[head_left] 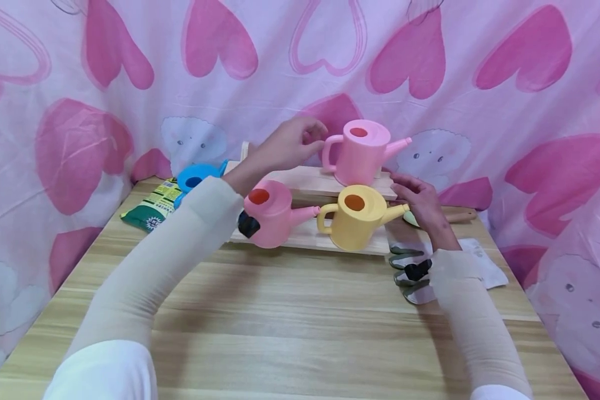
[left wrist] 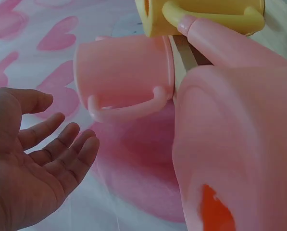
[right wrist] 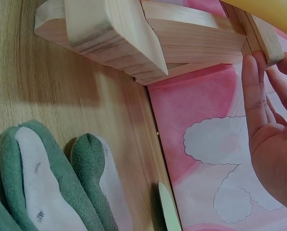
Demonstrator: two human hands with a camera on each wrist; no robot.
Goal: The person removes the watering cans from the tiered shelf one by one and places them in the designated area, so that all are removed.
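A pink watering can (head_left: 362, 158) stands on the upper board of a wooden two-step rack (head_left: 305, 180). Beside its handle, my left hand (head_left: 292, 143) hovers with loosely bent fingers; a gap shows between them and the can in the left wrist view (left wrist: 42, 163). My right hand (head_left: 421, 201) touches the right end of the upper board with fairly straight fingers (right wrist: 252, 91). On the lower step stand another pink watering can (head_left: 272, 219), partly behind my left cuff, and a yellow watering can (head_left: 355, 225), both spouts pointing right.
A blue watering can (head_left: 200, 175) and a green-yellow bag (head_left: 152, 214) are at the back left. Green and white gloves (head_left: 412, 272) lie right of the rack, near a wooden-handled tool (head_left: 460, 216). A heart-patterned curtain (head_left: 290, 66) hangs behind the wooden table (head_left: 300, 328).
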